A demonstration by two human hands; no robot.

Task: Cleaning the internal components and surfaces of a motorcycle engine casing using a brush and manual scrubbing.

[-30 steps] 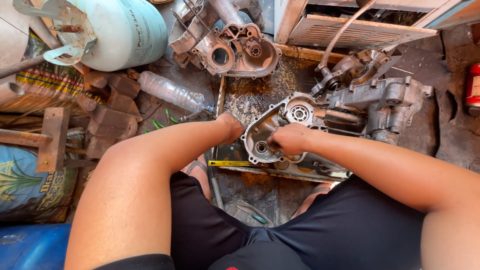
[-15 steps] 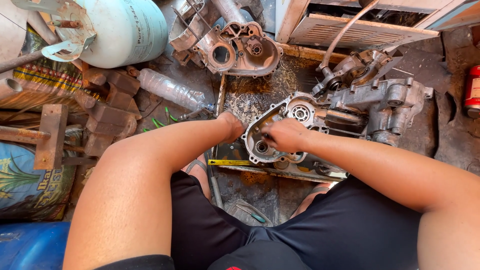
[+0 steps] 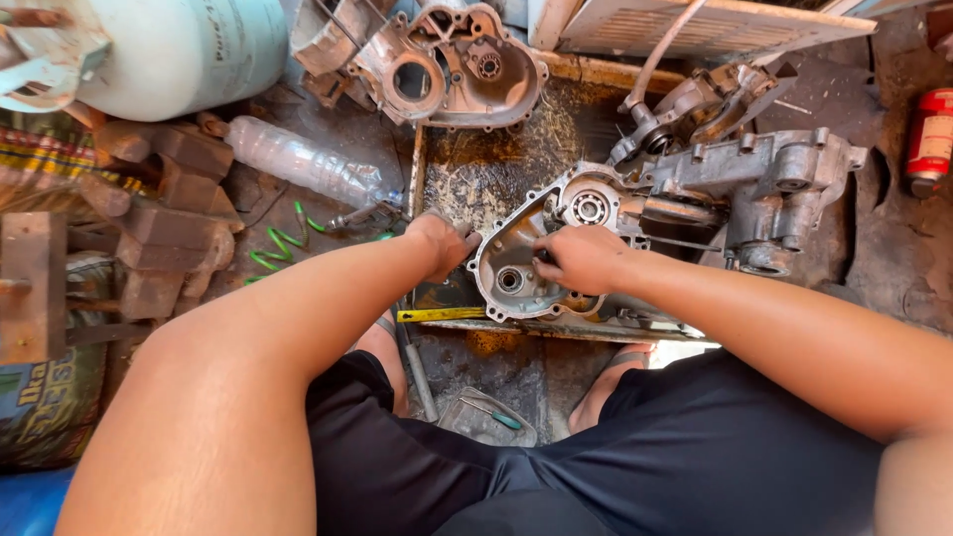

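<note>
A grey aluminium engine case half (image 3: 516,268) lies open side up in a rusty metal tray (image 3: 467,169), with a bearing (image 3: 588,207) at its top. My left hand (image 3: 444,241) rests on the left rim of the case, fingers curled. My right hand (image 3: 583,258) is closed over the middle of the case cavity; what it holds is hidden under the fingers. A larger engine block (image 3: 764,189) adjoins the case on the right.
A second case half (image 3: 447,65) lies at the top. A pale gas cylinder (image 3: 179,45), a crushed plastic bottle (image 3: 298,164), rusty bricks (image 3: 169,218), a green coil (image 3: 283,243), a yellow tool (image 3: 442,315), a screwdriver (image 3: 491,414) and a red can (image 3: 931,139) surround me.
My right hand has slid left and down, from the case's upper right part into the middle of its cavity. The left hand has stayed on the rim.
</note>
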